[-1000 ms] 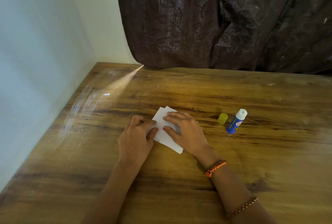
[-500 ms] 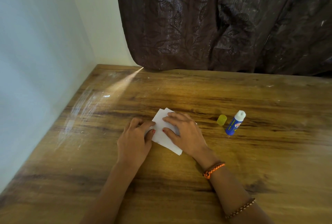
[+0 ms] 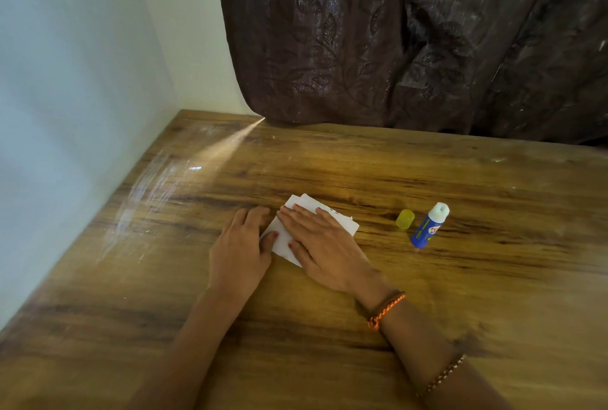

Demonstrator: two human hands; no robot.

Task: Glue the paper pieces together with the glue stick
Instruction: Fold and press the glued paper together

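White paper pieces [image 3: 283, 241] lie stacked in the middle of the wooden table [image 3: 427, 294]. My right hand [image 3: 324, 246] lies flat on top of them, palm down, fingers stretched toward the far left, covering most of the stack. Just left of the paper rests my left hand [image 3: 239, 253], its thumb touching the near-left edge and its fingers on the table. To the right of the paper a blue glue stick [image 3: 428, 226] lies uncapped, its white tip pointing away. Its yellow cap [image 3: 405, 219] stands beside it on the left.
A pale wall [image 3: 72, 113] runs along the table's left edge. A dark brown patterned curtain [image 3: 411, 37] hangs behind the far edge. Bracelets circle my right wrist and forearm.
My right hand has gone from pressing with bent fingertips to lying flat across the paper, fingers stretched out. My left hand's fingers have stretched out on the table. Glue stick and cap have not moved.
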